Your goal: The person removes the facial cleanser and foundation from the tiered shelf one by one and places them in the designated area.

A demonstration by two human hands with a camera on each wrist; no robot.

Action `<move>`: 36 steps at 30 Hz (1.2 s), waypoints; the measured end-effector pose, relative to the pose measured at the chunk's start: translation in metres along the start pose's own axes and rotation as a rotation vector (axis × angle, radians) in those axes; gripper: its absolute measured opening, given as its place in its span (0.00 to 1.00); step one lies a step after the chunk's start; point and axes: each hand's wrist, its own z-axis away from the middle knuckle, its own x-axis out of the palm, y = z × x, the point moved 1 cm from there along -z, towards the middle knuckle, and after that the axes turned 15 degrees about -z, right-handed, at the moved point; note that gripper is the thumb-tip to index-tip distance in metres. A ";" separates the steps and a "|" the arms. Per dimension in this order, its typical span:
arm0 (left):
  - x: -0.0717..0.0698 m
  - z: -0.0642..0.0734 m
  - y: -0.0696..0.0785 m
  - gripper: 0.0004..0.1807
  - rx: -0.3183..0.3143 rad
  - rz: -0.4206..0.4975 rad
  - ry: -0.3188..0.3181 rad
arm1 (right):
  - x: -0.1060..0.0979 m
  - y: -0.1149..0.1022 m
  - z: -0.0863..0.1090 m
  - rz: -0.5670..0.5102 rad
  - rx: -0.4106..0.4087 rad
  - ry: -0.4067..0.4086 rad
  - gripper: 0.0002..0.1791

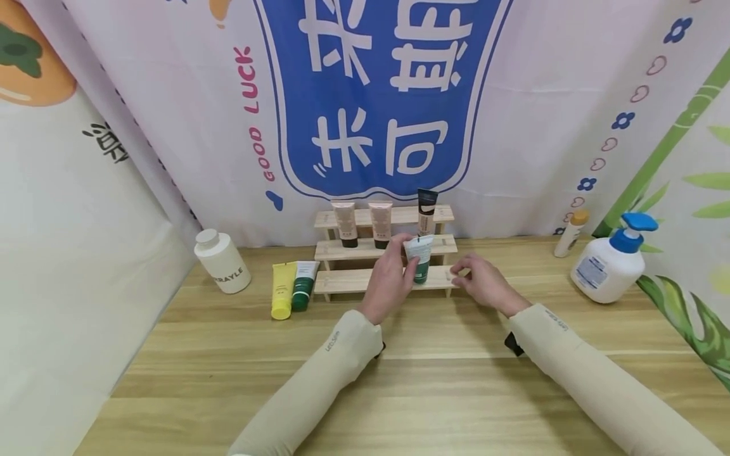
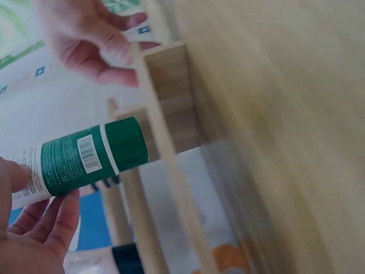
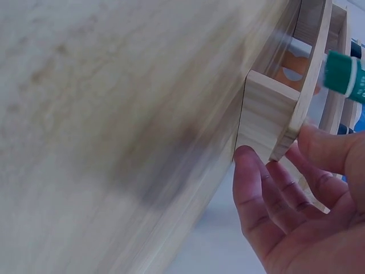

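Note:
My left hand (image 1: 390, 277) holds a green-and-white squeeze tube (image 1: 421, 254) between thumb and fingers, its cap pointing down. The tube's green cap (image 2: 126, 142) is close over the lowest step of a three-tier wooden display rack (image 1: 350, 280). At that step's right end, my right hand (image 1: 485, 283) grips the board, with the thumb (image 3: 322, 149) on top and the fingers around the end. Two pale pink tubes (image 1: 345, 223) with black caps stand on the middle step, left of my left hand. Behind the held tube is a dark-and-pink tube (image 1: 426, 210), its lower end hidden.
Left of the rack, a yellow tube (image 1: 282, 288) and another green-and-white tube (image 1: 305, 285) lie side by side. Farther left is a white bottle (image 1: 224, 261). On the right stand a blue-topped pump bottle (image 1: 607, 269) and a slim orange-capped bottle (image 1: 570, 235). A printed curtain (image 1: 513, 158) hangs behind.

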 end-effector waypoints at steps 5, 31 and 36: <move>-0.019 -0.001 -0.004 0.26 -0.005 0.040 0.019 | -0.002 0.003 0.002 -0.002 -0.002 0.001 0.11; -0.145 0.056 -0.098 0.33 -0.149 -0.063 0.063 | 0.000 0.002 0.005 0.028 -0.026 0.010 0.10; -0.161 0.069 -0.113 0.30 -0.238 -0.090 0.047 | 0.000 -0.002 0.003 0.024 -0.032 0.005 0.10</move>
